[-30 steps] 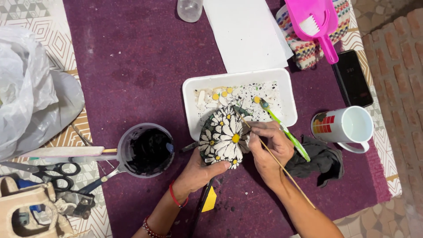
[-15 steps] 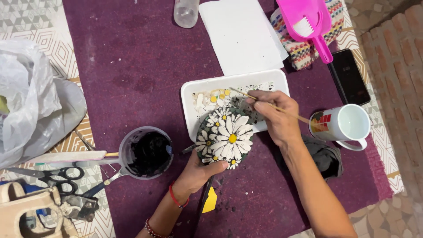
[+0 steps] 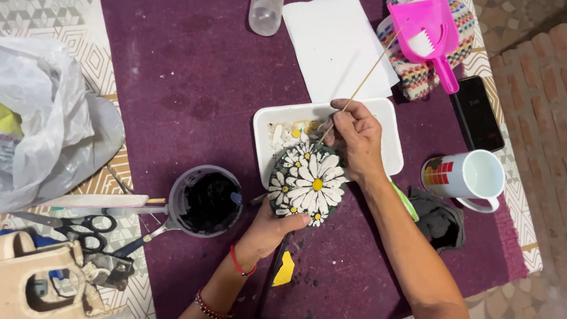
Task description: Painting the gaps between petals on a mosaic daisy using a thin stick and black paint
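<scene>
Round daisy mosaic piece (image 3: 307, 183) cupped in left hand (image 3: 269, 227) — right hand (image 3: 357, 139) pinches thin wooden stick (image 3: 360, 88), tip down over white foam tray (image 3: 390, 127).

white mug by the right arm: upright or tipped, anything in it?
Upright and empty: the mug stands on the purple cloth with its mouth up, and its bare white inside shows no liquid.

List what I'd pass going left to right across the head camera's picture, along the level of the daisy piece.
Plastic bag → scissors → dark-filled cup → left hand → daisy mosaic piece → right hand holding a thin stick → white mug.
</scene>
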